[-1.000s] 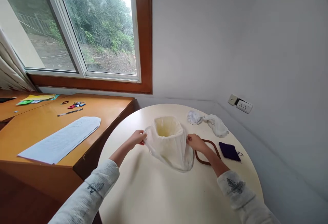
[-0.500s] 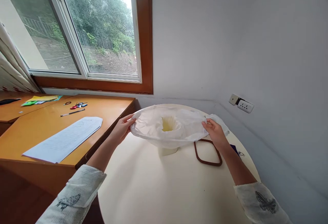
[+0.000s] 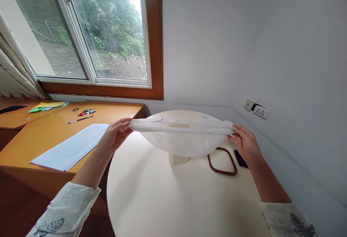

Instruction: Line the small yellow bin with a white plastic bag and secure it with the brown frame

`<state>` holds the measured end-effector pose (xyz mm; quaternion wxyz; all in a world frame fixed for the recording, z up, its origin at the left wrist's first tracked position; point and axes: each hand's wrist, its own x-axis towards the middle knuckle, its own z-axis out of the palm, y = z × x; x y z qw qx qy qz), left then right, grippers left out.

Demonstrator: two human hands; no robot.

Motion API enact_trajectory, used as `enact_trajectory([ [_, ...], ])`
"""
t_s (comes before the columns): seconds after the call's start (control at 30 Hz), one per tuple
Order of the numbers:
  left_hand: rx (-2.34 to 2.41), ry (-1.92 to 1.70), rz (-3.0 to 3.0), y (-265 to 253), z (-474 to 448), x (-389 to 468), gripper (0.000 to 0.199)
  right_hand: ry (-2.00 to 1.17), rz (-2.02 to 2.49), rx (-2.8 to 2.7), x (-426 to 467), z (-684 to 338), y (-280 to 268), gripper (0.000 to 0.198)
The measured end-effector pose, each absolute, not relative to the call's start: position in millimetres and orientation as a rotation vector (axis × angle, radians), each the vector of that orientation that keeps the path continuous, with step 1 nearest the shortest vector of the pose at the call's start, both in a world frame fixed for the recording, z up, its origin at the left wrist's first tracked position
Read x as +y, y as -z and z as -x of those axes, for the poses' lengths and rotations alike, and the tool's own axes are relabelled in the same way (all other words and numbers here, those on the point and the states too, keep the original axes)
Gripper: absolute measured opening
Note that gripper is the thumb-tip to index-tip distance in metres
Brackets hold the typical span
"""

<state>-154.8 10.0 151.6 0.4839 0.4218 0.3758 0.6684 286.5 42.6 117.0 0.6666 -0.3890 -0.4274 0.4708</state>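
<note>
A thin white plastic bag (image 3: 181, 143) is stretched sideways above the round table. My left hand (image 3: 115, 136) pinches its left end, fingers closed. At the opposite end, my right hand (image 3: 245, 143) is closed on the bag's edge. Below and behind the film stands a pale cream bin (image 3: 179, 160); only its lower part shows plainly, the rest being covered by the bag. A brown rounded-square ring (image 3: 222, 172) lies flat on the table, just left of my right forearm.
The cream round table (image 3: 159, 201) stands against the wall. Left of it, a wooden desk (image 3: 16, 150) carries paper sheets (image 3: 70, 146), a pen (image 3: 80, 119) and keys with a red piece (image 3: 86, 112). A dark item (image 3: 240, 158) lies beside my right wrist. A socket (image 3: 261, 112) is on the wall.
My hands have moved apart, left hand leftward and right hand rightward. The bag's opening is pulled from a wide oval into a taut, narrow band, and the bin's inside is hardly visible.
</note>
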Motion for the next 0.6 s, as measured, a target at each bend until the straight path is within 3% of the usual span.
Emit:
enact_trajectory([
  [0.17, 1.049, -1.532, -1.209, -160, 153, -4, 0.025, -1.18, 0.728, -0.935, 39, -285, -121, 0.003],
  [0.4, 1.488, -1.106, -1.882, -184, 131, -28, 0.047, -1.204, 0.796, -1.221, 17, -278, -152, 0.012],
  [0.47, 1.558, -1.089, -2.005, -185, 124, -30, 0.037, -1.198, 0.888, -1.428, 6, -276, -161, 0.019],
  [0.53, 1.587, -1.087, -2.066, -185, 121, -30, 0.02, -1.124, 1.052, -1.661, -3, -275, -166, 0.039],
  [0.6, 1.609, -1.092, -2.075, -186, 120, -29, 0.017, -0.98, 1.211, -1.841, -8, -275, -167, 0.055],
])
